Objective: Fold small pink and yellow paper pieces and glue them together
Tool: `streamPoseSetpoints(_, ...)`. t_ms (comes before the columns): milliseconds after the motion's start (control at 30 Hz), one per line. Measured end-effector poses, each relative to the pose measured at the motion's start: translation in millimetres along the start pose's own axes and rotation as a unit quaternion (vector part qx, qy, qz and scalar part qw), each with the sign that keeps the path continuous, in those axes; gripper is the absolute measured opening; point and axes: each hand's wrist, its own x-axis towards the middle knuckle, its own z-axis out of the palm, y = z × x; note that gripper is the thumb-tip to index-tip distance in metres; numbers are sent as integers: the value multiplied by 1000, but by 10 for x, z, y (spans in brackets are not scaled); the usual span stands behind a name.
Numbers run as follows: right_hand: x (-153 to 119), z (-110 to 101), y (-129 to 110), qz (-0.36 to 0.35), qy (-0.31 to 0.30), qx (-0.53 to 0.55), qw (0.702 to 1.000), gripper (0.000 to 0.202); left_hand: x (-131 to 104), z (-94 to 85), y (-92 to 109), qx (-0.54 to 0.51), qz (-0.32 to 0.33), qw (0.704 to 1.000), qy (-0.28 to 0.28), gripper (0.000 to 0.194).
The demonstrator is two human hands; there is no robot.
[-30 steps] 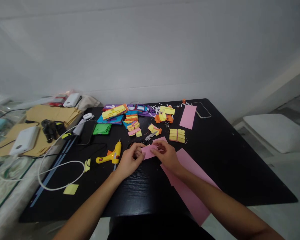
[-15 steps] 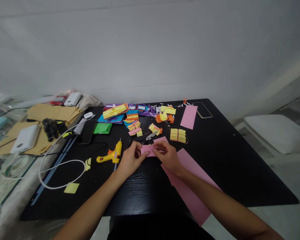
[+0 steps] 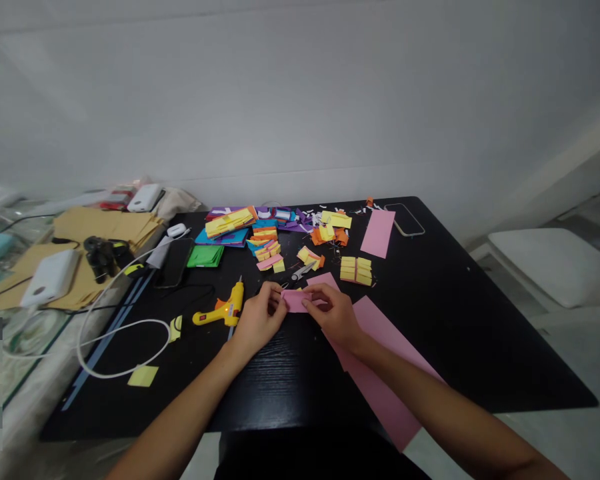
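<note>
Your left hand (image 3: pixel 261 312) and right hand (image 3: pixel 336 313) pinch opposite ends of a small pink paper piece (image 3: pixel 295 302) between thumb and fingers, above the black table (image 3: pixel 275 393); it looks folded, though it is too small to be sure. The yellow glue gun (image 3: pixel 224 311) lies just left of your left hand, with scissors (image 3: pixel 303 271) beyond the paper.

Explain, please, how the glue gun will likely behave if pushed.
The glue gun probably would not roll, as it lies on its side with its handle jutting out. An off-centre push may swivel it, given that angled shape. It looks like plastic, so it is likely stiff.
</note>
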Motion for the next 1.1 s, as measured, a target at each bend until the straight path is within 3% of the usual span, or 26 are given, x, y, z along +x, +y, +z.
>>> streamPoseSetpoints(367, 24, -15, -4, 23, -3, 26, 999, 14, -3, -51, 70, -4, -6, 1000, 0, 14)
streamPoseSetpoints(600, 74, -23, 77, 47, -13, 66, 997, 16, 7, -34, 54, -187, -69, 979, -33, 23)
streamPoseSetpoints(733, 91, -17, 44, 96, -23, 160, 982, 21, 42, -39, 73, -264, -80, 960, -41, 29)
streamPoseSetpoints(867, 94, -35, -50, 142, -35, 235, 961, 24, 61, -75, 93, -303, -95, 947, -50, 30)
streamPoseSetpoints(1100, 85, -64, -123, 156, -18, 258, 953, 28, 41, -103, 67, -337, -105, 933, -62, 29)
